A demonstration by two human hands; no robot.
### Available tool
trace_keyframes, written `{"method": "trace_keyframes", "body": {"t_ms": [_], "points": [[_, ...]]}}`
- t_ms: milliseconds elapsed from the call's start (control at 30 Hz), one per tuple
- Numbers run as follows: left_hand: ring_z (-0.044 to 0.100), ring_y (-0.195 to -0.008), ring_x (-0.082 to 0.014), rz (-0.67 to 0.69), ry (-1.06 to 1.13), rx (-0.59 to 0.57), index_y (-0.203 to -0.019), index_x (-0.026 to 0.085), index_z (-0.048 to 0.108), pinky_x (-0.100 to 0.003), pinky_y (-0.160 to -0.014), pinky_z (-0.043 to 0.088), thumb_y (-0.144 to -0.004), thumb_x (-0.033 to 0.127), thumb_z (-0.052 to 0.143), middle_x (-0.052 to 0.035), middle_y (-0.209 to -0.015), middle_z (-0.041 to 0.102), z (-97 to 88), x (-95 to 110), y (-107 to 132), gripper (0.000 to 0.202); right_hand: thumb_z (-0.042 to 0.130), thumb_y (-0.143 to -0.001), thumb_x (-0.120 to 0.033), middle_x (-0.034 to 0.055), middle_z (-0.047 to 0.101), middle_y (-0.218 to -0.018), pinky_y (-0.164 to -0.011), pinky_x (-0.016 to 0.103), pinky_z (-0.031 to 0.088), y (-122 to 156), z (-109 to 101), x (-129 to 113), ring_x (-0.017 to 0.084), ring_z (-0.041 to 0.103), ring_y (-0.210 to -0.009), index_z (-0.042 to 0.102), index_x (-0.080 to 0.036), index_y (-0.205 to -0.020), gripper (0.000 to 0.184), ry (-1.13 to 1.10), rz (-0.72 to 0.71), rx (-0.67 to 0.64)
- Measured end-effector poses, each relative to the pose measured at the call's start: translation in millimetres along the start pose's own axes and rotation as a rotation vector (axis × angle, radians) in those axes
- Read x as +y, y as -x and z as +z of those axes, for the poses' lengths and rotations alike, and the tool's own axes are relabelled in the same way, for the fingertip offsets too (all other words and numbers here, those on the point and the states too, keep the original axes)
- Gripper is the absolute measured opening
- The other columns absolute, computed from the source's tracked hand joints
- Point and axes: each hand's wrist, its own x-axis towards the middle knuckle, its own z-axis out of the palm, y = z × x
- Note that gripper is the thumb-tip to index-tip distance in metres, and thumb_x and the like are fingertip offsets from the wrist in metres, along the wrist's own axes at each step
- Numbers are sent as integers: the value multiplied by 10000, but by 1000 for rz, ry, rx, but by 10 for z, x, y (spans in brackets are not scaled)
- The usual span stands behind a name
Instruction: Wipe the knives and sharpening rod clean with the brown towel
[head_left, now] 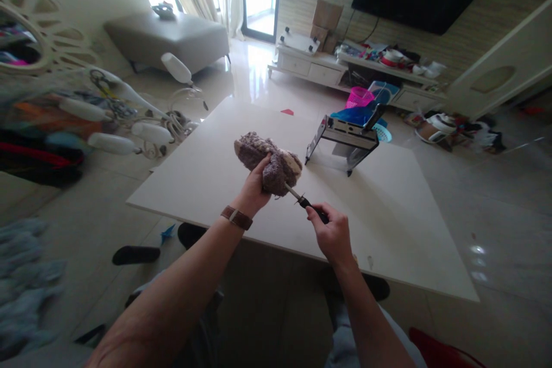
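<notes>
My left hand (255, 188) grips a fuzzy greyish-purple plush thing (250, 150) with paler patches, its thumb on top; the exact kind is unclear. It is held up above the white table (190, 175). In my right hand (332, 231) is a black-handled tool (306, 203) with a thin metal shaft and a small crosspiece. That shaft points up and left and meets the lower right side of the plush thing, where its tip is hidden. Whether the tip is inside the plush or just behind it, I cannot tell.
A metal-framed device with a black handle (350, 129) stands on the table's far side. Beyond it are a pink basket (360, 96) and a cluttered white TV cabinet (302, 63). A white multi-armed lamp (129, 92) is at the left, near a grey bench (172, 37).
</notes>
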Motion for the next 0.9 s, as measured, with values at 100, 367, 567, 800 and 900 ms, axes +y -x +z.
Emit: {"method": "trace_keyframes", "body": {"t_ms": [100, 367, 567, 800, 900], "points": [[712, -1144, -298, 14, -35, -12, -1204, 120, 699, -448, -1071, 526, -843, 341, 775, -148, -1174, 763, 31, -6, 38, 430, 665, -909, -491, 27, 711, -670, -577, 275, 424, -11, -51, 3, 172, 595, -592, 749, -185, -828, 328, -85, 39, 46], [695, -1197, -299, -67, -78, -30, -1128, 149, 738, -419, -1098, 530, -785, 257, 832, -112, -1195, 768, 148, -314, 210, 372, 677, -911, -456, 56, 767, -833, -701, 305, 513, -11, -31, 24, 213, 706, -748, 727, -201, -957, 264, -52, -29, 149], [728, -1119, -302, -72, -98, 40, -1039, 143, 753, -409, -1023, 573, -718, 228, 876, -126, -1117, 786, 135, -628, 280, 354, 663, -894, -384, 50, 768, -846, -718, 317, 507, -23, 5, 38, 225, 715, -761, 702, -216, -948, 181, 111, -125, 157], [748, -1032, -314, 67, -118, 141, -1039, 139, 750, -455, -981, 577, -612, 157, 917, -123, -1060, 794, 148, -654, 245, 459, 676, -842, -325, 32, 745, -802, -678, 296, 490, -10, 25, 13, 210, 694, -718, 673, -219, -902, 122, 101, -102, 126], [746, -1044, -317, 118, -124, 123, -1059, 146, 752, -470, -993, 568, -604, 159, 922, -121, -1066, 793, 175, -606, 250, 487, 670, -859, -350, 28, 734, -777, -654, 286, 481, -9, 32, 10, 202, 679, -695, 670, -217, -886, 136, 77, -78, 125]]}}
